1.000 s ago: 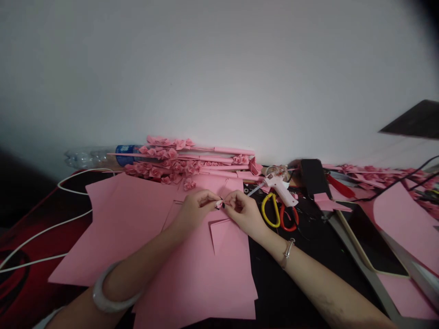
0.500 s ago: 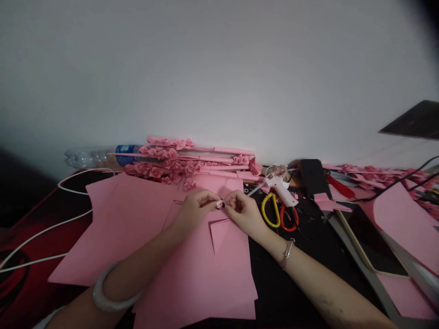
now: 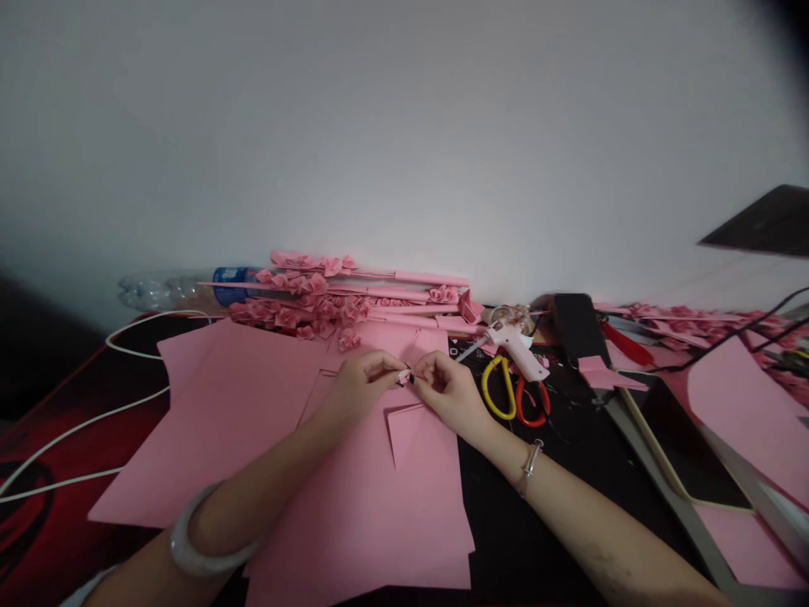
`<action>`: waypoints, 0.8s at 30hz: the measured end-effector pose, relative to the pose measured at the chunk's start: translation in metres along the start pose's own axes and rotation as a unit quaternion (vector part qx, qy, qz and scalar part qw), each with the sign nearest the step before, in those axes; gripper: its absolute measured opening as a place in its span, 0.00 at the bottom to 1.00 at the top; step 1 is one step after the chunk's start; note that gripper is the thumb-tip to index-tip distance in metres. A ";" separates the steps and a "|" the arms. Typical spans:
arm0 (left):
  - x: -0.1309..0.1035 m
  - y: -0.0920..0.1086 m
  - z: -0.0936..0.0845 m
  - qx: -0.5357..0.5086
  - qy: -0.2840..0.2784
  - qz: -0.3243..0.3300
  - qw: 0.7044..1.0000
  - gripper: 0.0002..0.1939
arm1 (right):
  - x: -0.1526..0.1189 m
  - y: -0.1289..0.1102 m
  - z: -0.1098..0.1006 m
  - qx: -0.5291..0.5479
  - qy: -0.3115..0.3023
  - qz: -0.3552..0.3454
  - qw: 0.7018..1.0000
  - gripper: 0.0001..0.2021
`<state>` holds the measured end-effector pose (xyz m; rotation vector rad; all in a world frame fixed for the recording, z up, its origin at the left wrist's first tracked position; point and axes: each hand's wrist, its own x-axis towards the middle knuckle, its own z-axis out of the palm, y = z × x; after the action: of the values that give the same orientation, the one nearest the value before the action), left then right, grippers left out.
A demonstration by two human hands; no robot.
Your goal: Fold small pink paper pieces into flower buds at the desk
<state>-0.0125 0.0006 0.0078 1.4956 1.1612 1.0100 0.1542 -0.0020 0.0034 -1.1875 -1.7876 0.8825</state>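
Observation:
Pinched between the fingertips of both hands is a small folded piece of pink paper (image 3: 404, 377), mostly covered by the fingers. My left hand (image 3: 361, 384) grips it from the left, and my right hand (image 3: 447, 392) from the right, the two nearly touching. Beneath them lie large pink paper sheets (image 3: 379, 506). A small folded pink paper piece (image 3: 408, 426) rests on these sheets just below my right hand. Several pink paper flowers (image 3: 297, 312) with rolled paper stems are heaped beyond my hands.
Right of my hands lie yellow-and-red-handled scissors (image 3: 499, 388) and a white glue gun (image 3: 518, 350). A black phone (image 3: 578, 324) and a larger dark-screened device (image 3: 688, 438) are further right. A plastic bottle (image 3: 164, 291) and a white cable (image 3: 69, 430) are at left. A wall (image 3: 404, 152) stands behind.

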 end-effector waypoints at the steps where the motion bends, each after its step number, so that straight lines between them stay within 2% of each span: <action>1: 0.000 0.000 0.000 0.004 0.000 0.004 1.000 0.04 | 0.000 0.000 0.000 -0.001 0.000 -0.001 1.000 0.01; 24: 0.000 -0.002 0.000 0.019 0.001 0.016 1.000 0.04 | 0.000 0.000 0.000 -0.001 -0.006 0.001 1.000 0.01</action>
<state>-0.0133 0.0013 0.0057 1.5480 1.1671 1.0155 0.1544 -0.0021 0.0036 -1.1882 -1.7974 0.8900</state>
